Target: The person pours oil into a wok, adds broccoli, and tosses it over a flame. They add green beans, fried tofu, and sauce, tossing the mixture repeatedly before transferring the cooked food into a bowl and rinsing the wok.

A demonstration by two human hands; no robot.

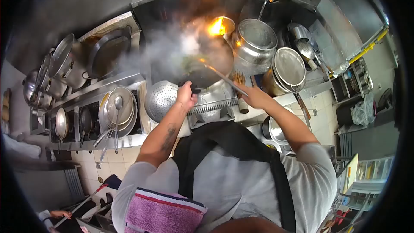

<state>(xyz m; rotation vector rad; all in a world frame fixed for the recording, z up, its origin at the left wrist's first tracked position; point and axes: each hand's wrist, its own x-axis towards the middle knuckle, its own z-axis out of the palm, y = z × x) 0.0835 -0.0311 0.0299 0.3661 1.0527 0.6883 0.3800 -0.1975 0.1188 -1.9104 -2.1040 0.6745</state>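
Observation:
My left hand point(186, 96) is closed on the near edge of a dark wok point(220, 62), where a bit of black shows at the grip. In my right hand point(253, 98) is a long-handled cooking tool point(222, 76), slanting down into the wok. Its head is lost in the steam. Some green food point(188, 64) shows faintly through the thick white steam. Orange flame point(217, 26) flares behind the wok. Close to my left wrist lies a perforated metal strainer point(160, 100). A bamboo wok brush point(243, 103) stands just below my right hand.
To the right are a big lidded pot point(258, 34), a fine-mesh strainer point(290, 67) over a metal container, and several ladles point(305, 49). Stacked strainers point(120, 108) and pans point(62, 123) sit left. Another person's hand point(61, 214) holds a pole at lower left.

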